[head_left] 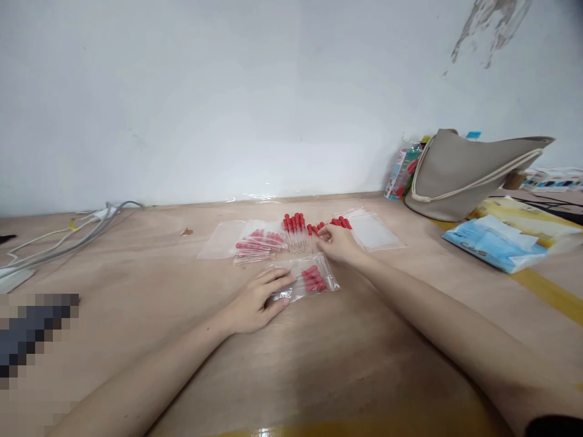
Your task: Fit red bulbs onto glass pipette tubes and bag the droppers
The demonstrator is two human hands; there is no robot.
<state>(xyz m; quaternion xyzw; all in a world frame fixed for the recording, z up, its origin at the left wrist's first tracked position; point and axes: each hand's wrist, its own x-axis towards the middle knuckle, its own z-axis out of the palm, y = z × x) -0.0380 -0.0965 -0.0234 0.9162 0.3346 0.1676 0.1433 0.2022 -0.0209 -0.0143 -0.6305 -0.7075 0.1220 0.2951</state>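
My left hand lies with spread fingers on the left end of a clear zip bag. Several red dropper bulbs show inside that bag. My right hand is closed in a pinch at a red-bulbed glass dropper, its fingers hiding part of it. Just left of my right hand, several glass droppers lie side by side, red bulbs pointing away from me. More red bulbs lie behind my right hand. Filled zip bags are stacked on the left.
Flat clear bags lie on the right of the table. Farther right are a blue tissue pack, a grey bag and a plastic bottle. Cables run along the left; a wall closes off the back.
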